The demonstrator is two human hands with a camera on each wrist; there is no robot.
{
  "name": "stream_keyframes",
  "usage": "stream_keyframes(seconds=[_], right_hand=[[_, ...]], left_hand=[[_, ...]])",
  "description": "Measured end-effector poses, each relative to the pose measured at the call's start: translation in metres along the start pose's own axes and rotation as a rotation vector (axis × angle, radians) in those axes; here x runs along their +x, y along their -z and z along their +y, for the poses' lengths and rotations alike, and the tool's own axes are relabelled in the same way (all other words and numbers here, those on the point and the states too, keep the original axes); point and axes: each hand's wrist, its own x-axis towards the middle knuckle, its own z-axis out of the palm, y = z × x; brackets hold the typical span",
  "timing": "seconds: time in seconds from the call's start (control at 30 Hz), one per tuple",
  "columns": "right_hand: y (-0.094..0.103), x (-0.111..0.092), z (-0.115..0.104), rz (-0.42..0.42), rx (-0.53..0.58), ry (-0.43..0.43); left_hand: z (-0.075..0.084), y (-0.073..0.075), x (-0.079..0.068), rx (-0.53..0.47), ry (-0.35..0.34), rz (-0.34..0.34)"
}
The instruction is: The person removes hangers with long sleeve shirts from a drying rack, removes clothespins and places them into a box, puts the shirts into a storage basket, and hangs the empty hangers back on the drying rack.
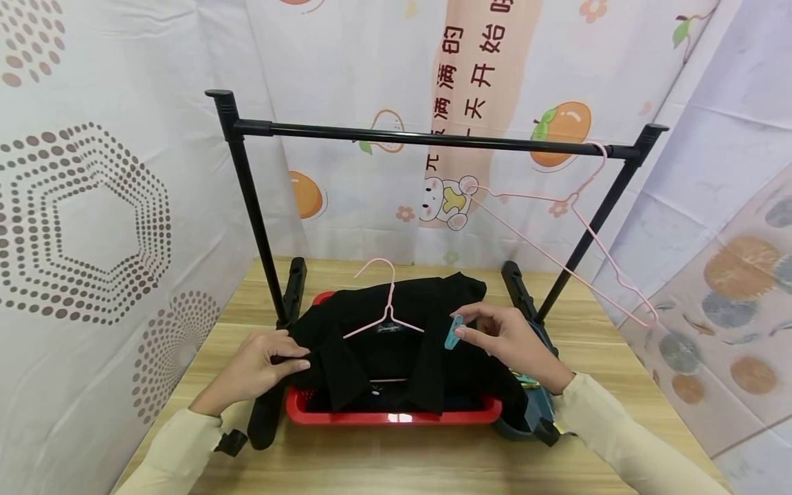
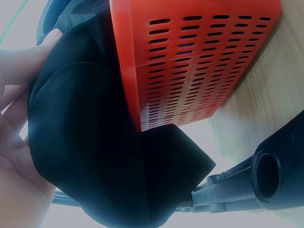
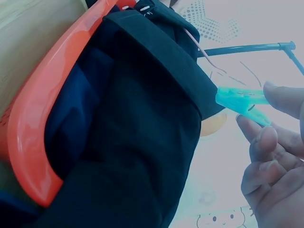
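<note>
A black collared garment (image 1: 390,295) lies over a red basket (image 1: 452,417), with a pink hanger (image 1: 390,302) set inside its neck and the hook pointing up. My left hand (image 1: 262,364) pinches the garment's shoulder at the left, thumb and fingers on the cloth. The left wrist view shows the black cloth (image 2: 85,123) bunched beside that hand. My right hand (image 1: 510,340) holds a teal clothespin (image 1: 454,333) between thumb and fingers near the garment's right front edge. Seen from the right wrist, the clothespin's tip (image 3: 223,96) is right at the cloth's edge.
A black rack with a crossbar (image 1: 402,136) stands behind and around the basket. Another pink hanger (image 1: 575,199) hangs at the bar's right end. A blue-grey basin (image 1: 537,412) with small colourful items sits right of the basket, partly under my right forearm. Dark blue cloth (image 3: 78,104) lies in the basket.
</note>
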Motion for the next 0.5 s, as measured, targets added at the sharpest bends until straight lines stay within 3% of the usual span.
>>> stream_keyframes(seconds=[0.5], right_hand=[[0.015,-0.013,0.023,0.07,0.043,0.015]], left_hand=[[0.0,0.0,-0.001,0.02,-0.001,0.019]])
